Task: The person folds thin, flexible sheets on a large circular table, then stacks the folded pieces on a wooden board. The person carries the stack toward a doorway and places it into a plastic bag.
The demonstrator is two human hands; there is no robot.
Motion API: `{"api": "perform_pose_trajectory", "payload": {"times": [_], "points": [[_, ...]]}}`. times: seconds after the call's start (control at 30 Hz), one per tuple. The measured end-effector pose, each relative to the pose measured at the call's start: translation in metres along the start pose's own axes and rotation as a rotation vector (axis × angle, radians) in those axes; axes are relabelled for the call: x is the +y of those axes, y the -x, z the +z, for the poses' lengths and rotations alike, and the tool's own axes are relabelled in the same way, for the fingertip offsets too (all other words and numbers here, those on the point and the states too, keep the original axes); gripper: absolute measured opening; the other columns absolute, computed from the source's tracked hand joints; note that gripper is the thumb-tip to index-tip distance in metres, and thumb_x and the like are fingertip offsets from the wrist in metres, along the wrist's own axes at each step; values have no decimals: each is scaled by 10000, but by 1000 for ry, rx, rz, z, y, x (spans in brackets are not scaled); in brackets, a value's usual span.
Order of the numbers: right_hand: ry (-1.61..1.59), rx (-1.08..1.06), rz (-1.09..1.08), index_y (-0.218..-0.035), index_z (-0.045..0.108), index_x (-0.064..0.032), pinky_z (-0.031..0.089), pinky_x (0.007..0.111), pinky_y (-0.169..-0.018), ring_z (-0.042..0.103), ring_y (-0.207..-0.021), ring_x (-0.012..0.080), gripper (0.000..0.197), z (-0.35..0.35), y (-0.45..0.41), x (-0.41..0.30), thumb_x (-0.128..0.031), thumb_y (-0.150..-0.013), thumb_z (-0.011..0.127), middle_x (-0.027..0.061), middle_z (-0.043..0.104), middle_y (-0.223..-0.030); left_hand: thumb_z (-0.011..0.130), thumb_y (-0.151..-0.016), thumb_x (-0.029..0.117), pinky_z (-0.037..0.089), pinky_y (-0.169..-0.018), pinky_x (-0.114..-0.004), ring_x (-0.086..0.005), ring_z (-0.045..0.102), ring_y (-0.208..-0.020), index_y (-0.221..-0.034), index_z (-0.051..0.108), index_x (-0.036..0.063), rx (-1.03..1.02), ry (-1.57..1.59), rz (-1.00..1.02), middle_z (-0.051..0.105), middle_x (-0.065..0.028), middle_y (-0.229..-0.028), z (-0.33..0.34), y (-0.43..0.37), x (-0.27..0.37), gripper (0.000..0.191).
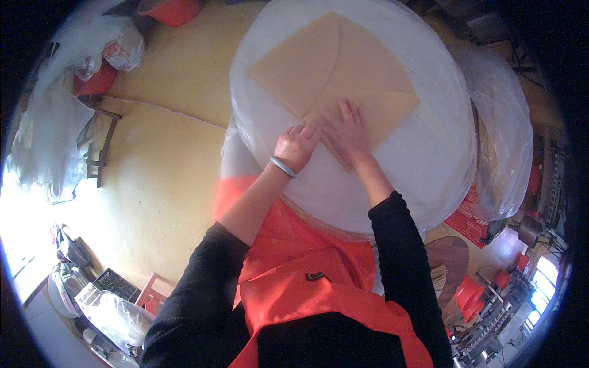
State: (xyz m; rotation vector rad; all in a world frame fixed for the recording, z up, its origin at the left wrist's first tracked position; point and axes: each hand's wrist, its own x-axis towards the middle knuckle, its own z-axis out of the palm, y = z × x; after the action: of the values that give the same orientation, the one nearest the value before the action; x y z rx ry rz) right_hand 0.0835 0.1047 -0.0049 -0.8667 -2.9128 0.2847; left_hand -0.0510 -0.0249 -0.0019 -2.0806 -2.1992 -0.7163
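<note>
A large, thin, tan sheet [368,64], its material not certain, lies folded over itself on a round work surface covered in clear plastic [414,170]. A curved edge runs across its upper layer, and a smaller flap lies at its lower right. My left hand [297,145], with a pale bangle at the wrist, has its fingertips at the sheet's near edge. Whether they pinch the edge cannot be told. My right hand [346,131] rests on the sheet with fingers spread, close beside the left fingertips.
Another plastic-covered surface [504,138] stands at the right, with a red plastic crate [468,218] below it. A dark wooden stool [108,142] is at the left. Red basins [172,10] stand at the upper left. A pink chair [149,292] is at the lower left.
</note>
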Motion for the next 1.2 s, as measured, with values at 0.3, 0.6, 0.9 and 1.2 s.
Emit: {"api": "perform_pose_trajectory", "payload": {"times": [0.3,0.6,0.9,1.2], "points": [[-5,0,-1,-1375,487,-273,176,545,-1140,240,-1405,379,502,0,-2,-3,-463,-912,525,168,294,-1504,560,-809,122,522,-801,-388,-249,597,-967,-1046,649,61,-120,-29,-61,604,-84,-1123,5,2,-1,260],[-44,-21,-5,-1377,483,-216,209,515,-1140,273,-1382,397,513,6,-3,8,-421,-911,544,182,317,-1488,503,-812,96,459,-974,-396,-294,514,-1152,-1227,556,46,-164,-27,-128,544,-116,-1279,1,6,3,421],[220,67,379,-1439,320,8,229,501,-1136,281,-1388,381,749,-6,22,91,-483,-910,519,224,299,-1498,489,-817,80,421,-1003,-402,-310,485,-1173,-1283,513,82,-219,-1,-177,512,-95,-1316,-1,6,7,467],[155,52,574,-1457,298,5,208,523,-1136,223,-1425,357,753,-12,14,133,-532,-939,406,234,237,-1528,494,-841,147,401,-1011,-424,-290,482,-1175,-1279,533,108,-316,-81,-121,517,-76,-1340,-11,-2,4,441]]}}
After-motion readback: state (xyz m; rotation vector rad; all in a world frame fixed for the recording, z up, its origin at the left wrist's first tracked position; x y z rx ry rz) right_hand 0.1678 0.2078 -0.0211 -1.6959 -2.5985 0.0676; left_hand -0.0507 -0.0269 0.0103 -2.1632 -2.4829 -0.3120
